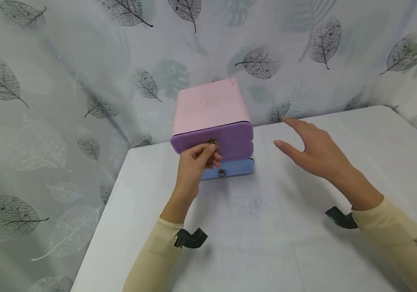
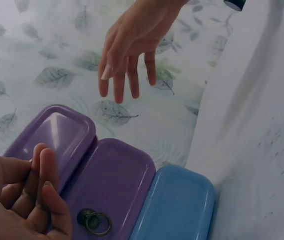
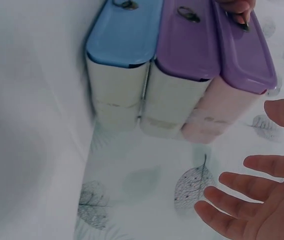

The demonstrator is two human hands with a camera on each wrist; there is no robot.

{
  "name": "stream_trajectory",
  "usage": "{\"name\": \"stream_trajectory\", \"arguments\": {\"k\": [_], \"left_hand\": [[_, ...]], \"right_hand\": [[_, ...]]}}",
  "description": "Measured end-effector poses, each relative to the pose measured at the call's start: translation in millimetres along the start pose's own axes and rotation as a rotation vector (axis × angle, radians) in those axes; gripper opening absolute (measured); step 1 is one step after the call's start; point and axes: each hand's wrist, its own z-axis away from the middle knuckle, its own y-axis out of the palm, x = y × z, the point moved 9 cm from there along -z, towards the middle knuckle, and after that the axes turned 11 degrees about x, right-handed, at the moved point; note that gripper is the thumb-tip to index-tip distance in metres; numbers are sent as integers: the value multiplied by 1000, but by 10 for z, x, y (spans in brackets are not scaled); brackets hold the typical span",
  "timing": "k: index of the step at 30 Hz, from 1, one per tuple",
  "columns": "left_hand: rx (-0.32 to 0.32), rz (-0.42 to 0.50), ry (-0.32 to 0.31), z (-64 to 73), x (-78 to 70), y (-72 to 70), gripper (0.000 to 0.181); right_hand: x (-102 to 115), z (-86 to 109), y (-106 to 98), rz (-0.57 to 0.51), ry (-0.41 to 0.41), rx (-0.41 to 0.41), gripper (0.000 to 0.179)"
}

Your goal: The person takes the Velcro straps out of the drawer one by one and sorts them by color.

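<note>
A stack of three small drawer boxes stands on the table. The top box [image 1: 208, 106] has a pink body and a purple drawer front [image 1: 235, 136]. Below it are another purple drawer front [image 2: 119, 175] and a blue drawer front [image 1: 239, 167], each with a ring pull. My left hand [image 1: 193, 162] pinches the brass ring pull [image 1: 213, 142] of the top drawer between thumb and fingers. To the right of the stack, my right hand [image 1: 314, 152] is held up with fingers spread, apart from the boxes and holding nothing.
The boxes stand near the back edge of a white-covered table [image 1: 266, 251]. Behind and to the left hangs a leaf-patterned curtain [image 1: 84, 73]. Dark bluish smudges [image 1: 255, 205] mark the cover in front of the stack. A black strap piece [image 1: 191, 238] sticks out at each wrist.
</note>
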Motion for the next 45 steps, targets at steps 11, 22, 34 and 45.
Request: {"name": "stream_trajectory", "arguments": {"k": [11, 22, 34, 45], "left_hand": [[12, -88, 37, 269, -226, 132, 26], [-9, -160, 123, 521, -538, 245, 19], [-23, -185, 190, 662, -417, 250, 18], [-46, -239, 196, 821, -632, 368, 16]], "right_hand": [[675, -79, -268, 35, -270, -119, 53], [1179, -231, -353, 50, -432, -94, 39], [1350, -476, -222, 135, -456, 83, 34], [1425, -566, -95, 156, -451, 248, 40]]}}
